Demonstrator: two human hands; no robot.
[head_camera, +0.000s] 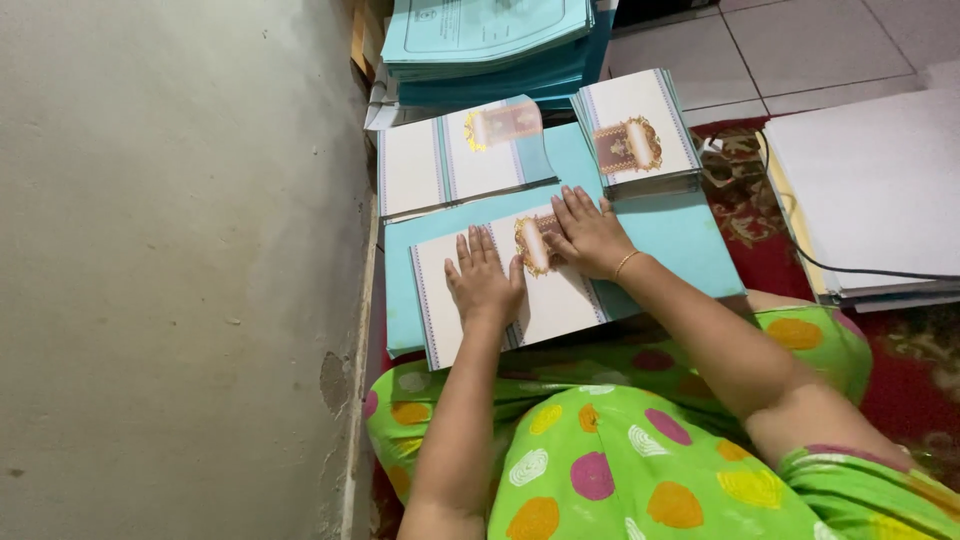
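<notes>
I press the cream card (500, 290) flat on the teal board (670, 235), left hand (483, 283) and right hand (588, 236) spread wide; pressure should stay even along the fold.

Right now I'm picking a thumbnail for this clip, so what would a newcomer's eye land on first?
Both hands press flat on a cream card with a gold emblem: the left hand on its middle, the right hand at its top edge. The card lies on a teal board across a lap in bright green spotted fabric. Beyond it stands a stack of folded cards.
</notes>
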